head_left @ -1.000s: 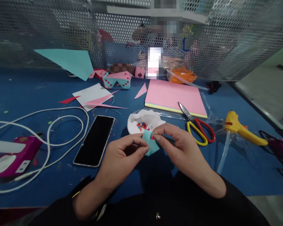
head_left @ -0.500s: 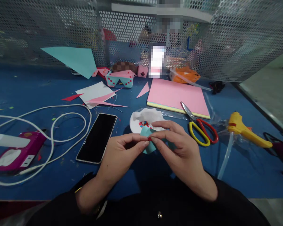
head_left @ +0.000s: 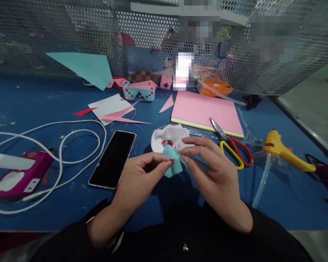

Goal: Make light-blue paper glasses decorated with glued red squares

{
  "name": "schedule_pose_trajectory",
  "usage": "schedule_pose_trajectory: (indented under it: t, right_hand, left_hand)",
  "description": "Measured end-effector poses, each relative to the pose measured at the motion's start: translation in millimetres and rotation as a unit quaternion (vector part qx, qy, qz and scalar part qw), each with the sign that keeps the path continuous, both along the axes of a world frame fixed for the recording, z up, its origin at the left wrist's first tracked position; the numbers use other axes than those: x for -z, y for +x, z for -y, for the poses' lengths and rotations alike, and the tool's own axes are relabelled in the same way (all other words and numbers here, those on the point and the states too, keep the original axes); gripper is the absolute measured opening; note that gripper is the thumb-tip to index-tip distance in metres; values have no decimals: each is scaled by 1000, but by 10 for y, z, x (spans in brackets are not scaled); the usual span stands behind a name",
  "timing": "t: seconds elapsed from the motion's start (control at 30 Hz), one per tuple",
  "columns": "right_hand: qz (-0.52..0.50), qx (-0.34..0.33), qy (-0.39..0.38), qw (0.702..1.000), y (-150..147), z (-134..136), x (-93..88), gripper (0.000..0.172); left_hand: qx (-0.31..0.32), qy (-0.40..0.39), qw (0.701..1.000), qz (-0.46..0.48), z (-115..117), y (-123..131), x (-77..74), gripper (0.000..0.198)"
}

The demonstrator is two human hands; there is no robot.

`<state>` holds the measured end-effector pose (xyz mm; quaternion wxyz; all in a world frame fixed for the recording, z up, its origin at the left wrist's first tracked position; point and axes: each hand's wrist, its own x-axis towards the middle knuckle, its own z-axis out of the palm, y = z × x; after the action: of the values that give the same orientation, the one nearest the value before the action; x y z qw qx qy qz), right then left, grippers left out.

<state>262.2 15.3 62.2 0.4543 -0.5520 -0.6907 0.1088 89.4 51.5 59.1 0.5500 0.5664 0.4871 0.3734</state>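
Note:
In the middle, my left hand (head_left: pixel 140 178) is closed, its thumb and forefinger pinching the left edge of a folded teal paper piece (head_left: pixel 172 169). A small red paper square (head_left: pixel 171 160) shows at those fingertips, against the teal. My right hand (head_left: pixel 211 171) has its thumb and forefinger closed at the paper's right side, the other fingers loosely curled. Part of the paper passes behind the right fingers. Just behind the hands sits a white dish (head_left: pixel 156 140) with small red, blue and white bits (head_left: pixel 168 143) in it.
Left lie a black phone (head_left: pixel 113 160), a white cable (head_left: pixel 61 153) and a magenta device (head_left: pixel 30 174). Right are scissors (head_left: pixel 236 153) and a yellow glue gun (head_left: pixel 287 151). Behind are pink sheets (head_left: pixel 207 109), paper scraps (head_left: pixel 125 120), a teal-and-pink mask (head_left: pixel 140 92) and a metal mesh panel (head_left: pixel 144 29).
My right fingertips have shifted right, away from the red square, to the paper's right side. More of the teal paper shows between the hands. My left hand has hardly moved.

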Motion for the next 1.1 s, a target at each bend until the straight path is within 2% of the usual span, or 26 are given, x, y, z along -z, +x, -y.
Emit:
schedule_pose_trajectory:
  t: [0.17,0.47,0.83,0.97,1.1]
  right_hand:
    - [-16,-22,-58,998,10,-15,-2,8]
    - [-6,-46,-63,997,4,-20,24,4]
    - [-18,-74,-77,994,2,-1,23,6]
    - [-51,-82,-102,990,22,-17,-10,8]
    - [-81,-62,-150,983,68,-31,-43,9]
  left_hand:
    - [22,37,999,-16,23,-6,-17,9]
    - [30,79,996,-36,19,7,-36,8]
    - [30,75,996,-44,26,-4,-31,7]
    - [31,64,997,-34,15,6,-23,7]
    - [30,47,998,-30,10,-9,-22,6]
